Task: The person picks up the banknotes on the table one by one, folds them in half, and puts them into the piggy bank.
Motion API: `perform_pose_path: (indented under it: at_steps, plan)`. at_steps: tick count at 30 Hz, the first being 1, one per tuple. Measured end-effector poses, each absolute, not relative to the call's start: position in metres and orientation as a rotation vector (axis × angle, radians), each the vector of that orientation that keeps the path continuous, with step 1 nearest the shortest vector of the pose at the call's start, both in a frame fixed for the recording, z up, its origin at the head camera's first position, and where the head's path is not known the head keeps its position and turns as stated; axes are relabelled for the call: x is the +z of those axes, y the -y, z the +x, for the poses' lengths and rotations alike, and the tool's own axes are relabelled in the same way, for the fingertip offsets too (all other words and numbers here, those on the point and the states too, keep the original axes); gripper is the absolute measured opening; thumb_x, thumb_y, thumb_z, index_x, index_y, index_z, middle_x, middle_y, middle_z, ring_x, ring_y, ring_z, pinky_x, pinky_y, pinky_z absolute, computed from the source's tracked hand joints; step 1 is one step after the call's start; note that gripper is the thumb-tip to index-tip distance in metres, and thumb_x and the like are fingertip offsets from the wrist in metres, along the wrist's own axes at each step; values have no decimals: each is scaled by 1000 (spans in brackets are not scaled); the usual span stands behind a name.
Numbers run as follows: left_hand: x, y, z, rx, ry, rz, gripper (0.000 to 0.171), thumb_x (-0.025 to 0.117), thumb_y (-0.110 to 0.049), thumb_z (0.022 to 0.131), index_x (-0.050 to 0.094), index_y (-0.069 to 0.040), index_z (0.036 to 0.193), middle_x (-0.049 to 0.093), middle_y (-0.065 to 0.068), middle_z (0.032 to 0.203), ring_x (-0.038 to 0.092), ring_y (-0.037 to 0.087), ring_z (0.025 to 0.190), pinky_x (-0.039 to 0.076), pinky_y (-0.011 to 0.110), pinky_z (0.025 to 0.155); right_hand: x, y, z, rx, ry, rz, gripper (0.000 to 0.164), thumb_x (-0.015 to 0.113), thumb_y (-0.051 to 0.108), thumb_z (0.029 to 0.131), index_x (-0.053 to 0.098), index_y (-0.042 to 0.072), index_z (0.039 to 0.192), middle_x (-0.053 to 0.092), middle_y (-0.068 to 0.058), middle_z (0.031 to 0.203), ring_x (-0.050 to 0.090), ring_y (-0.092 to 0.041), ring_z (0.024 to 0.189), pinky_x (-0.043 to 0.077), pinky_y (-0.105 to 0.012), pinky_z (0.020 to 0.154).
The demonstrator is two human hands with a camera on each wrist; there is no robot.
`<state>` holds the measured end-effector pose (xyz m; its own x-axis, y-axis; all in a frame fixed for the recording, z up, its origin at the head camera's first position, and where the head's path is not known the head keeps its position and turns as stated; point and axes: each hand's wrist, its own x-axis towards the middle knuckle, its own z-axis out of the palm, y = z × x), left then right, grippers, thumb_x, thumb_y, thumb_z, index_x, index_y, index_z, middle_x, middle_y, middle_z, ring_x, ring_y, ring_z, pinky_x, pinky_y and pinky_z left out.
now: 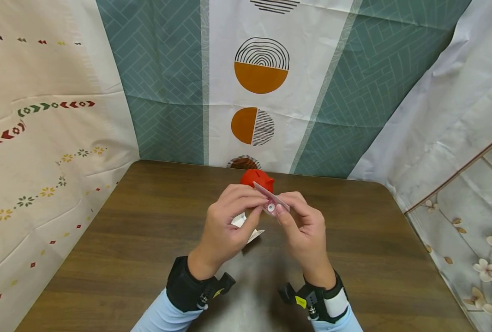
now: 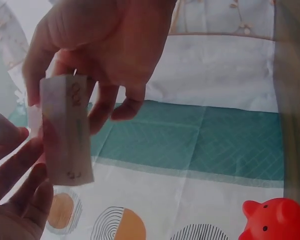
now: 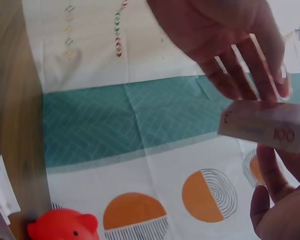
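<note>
Fingers of our left hand (image 1: 229, 226) pinch one folded, pinkish paper banknote (image 2: 65, 131) above the brown wooden tabletop (image 1: 146, 212); our right hand (image 1: 306, 226) pinches its right side. We'd best crease evenly, edges aligned. Left to right: pale folded paper (image 3: 3, 187), count unclear; one red, rounded pig figure (image 1: 255, 177), far.

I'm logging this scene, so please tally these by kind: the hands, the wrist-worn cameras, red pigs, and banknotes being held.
Hands: 2 (left hand, right hand)
Wrist-worn cameras: 2 (left camera, right camera)
Red pig: 1
Folded banknote, held: 1
Total: 6
</note>
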<state>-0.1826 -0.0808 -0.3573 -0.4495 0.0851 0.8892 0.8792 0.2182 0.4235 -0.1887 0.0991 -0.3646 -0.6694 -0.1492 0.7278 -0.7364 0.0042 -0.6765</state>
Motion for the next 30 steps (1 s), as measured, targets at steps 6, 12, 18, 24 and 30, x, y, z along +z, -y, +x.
perform_pose_path:
  at_steps: [6,12,18,24,30]
  plan:
    - [-358,84,-182,-1399,1711,-769,19,72,4,87,73,0,106,73,10,96,63,23,93,56,31,84,-361,-102,-186,1857,1764,849,15,62,-10,93,74,-5,101,75,-5,96,66,-16,83,59,-22,68]
    - [-358,85,-178,-1725,1764,-656,21,71,3,91,69,1,111,68,11,93,61,20,83,58,26,77,-360,-108,-185,1971,1819,778,15,62,-7,95,75,-1,98,76,-1,94,64,-15,78,57,-23,65]
    - [-358,87,-176,-1790,1858,-686,7,71,0,93,75,-3,98,71,9,84,61,17,75,58,27,70,-361,-111,-186,1975,1882,737,11,64,-6,94,72,-6,101,75,0,96,63,-17,78,56,-23,62]
    - [-358,88,-175,-1761,1933,-765,8,72,0,91,75,-5,96,74,7,86,63,15,74,57,27,66,-363,-109,-188,1835,1901,858,16,68,-10,89,74,-2,102,74,0,91,56,-15,72,45,-23,51]
    - [-359,87,-175,-1762,1956,-808,8,72,-2,91,76,-5,97,74,7,85,62,15,74,58,28,67,-364,-106,-187,1675,1907,933,19,71,-10,87,76,3,100,71,-2,82,35,-8,55,28,-22,41]
